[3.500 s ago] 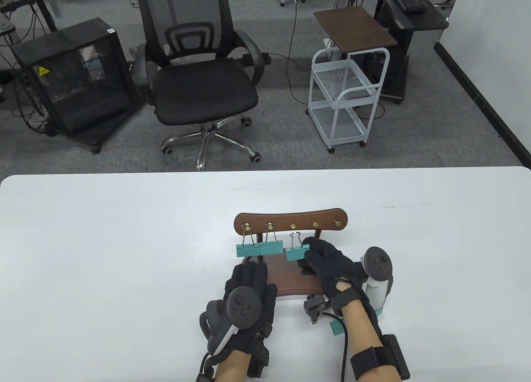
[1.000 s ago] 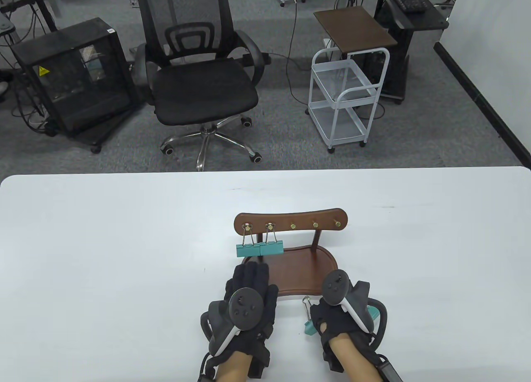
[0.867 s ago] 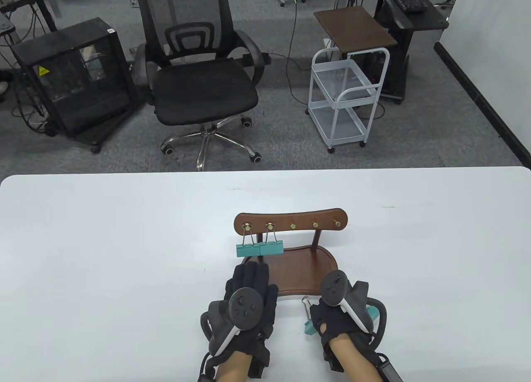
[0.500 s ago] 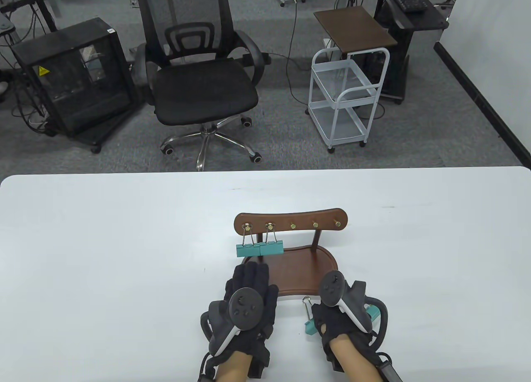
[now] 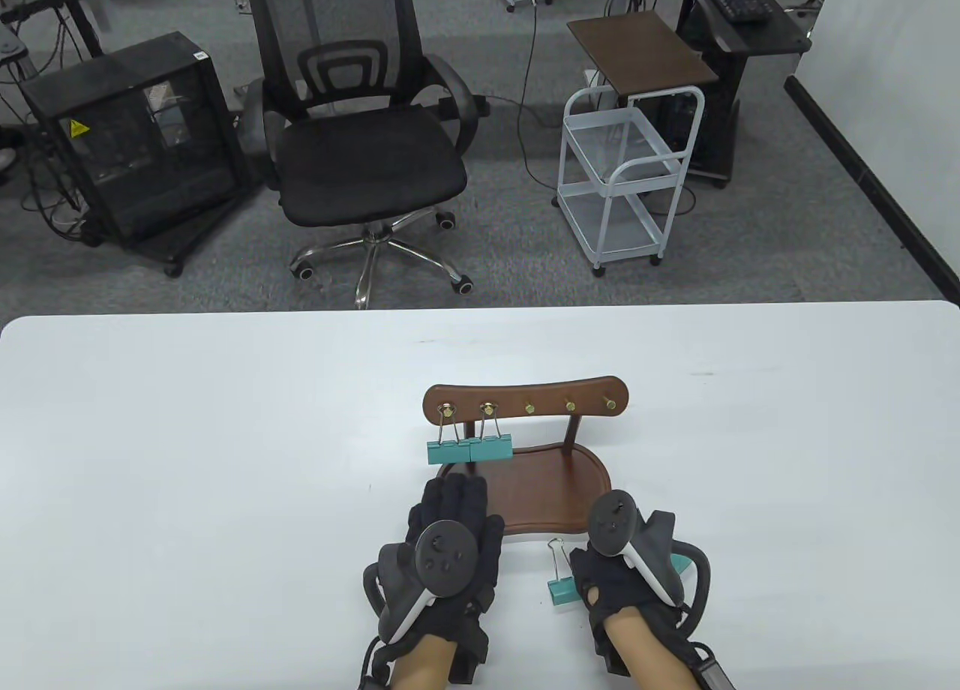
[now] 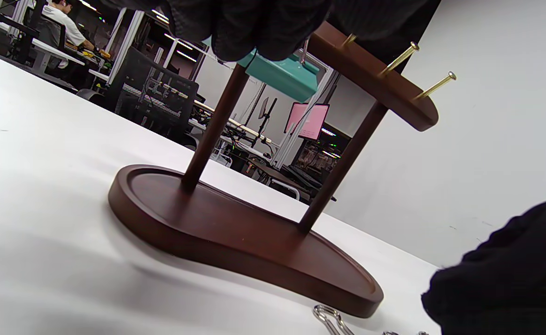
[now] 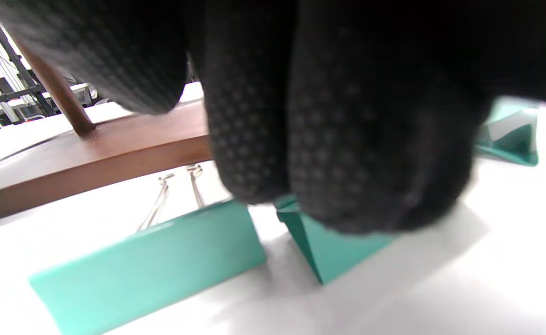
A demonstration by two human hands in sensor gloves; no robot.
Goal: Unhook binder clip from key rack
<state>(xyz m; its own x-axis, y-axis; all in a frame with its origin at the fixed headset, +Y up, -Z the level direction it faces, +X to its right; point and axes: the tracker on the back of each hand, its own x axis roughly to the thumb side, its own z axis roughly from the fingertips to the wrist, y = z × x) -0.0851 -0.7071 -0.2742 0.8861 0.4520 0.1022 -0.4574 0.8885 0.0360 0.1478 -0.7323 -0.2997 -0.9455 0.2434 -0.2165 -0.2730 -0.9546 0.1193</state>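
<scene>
Your left hand (image 5: 450, 547) rests flat, fingers spread, on the near left edge of the dark wooden key rack's (image 5: 525, 450) base, gripping nothing. Your right hand (image 5: 626, 577) sits palm down on the white surface (image 5: 187, 457), fingers curled over a teal binder clip (image 7: 342, 246); whether it grips it, you cannot tell. Just left of it another teal binder clip (image 5: 558, 581) lies unhooked on the surface. Two teal clips (image 5: 469, 448) hang from the rack's leftmost brass pegs.

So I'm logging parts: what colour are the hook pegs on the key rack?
Brass-gold; the hook pegs on the key rack show best in the left wrist view.
</scene>
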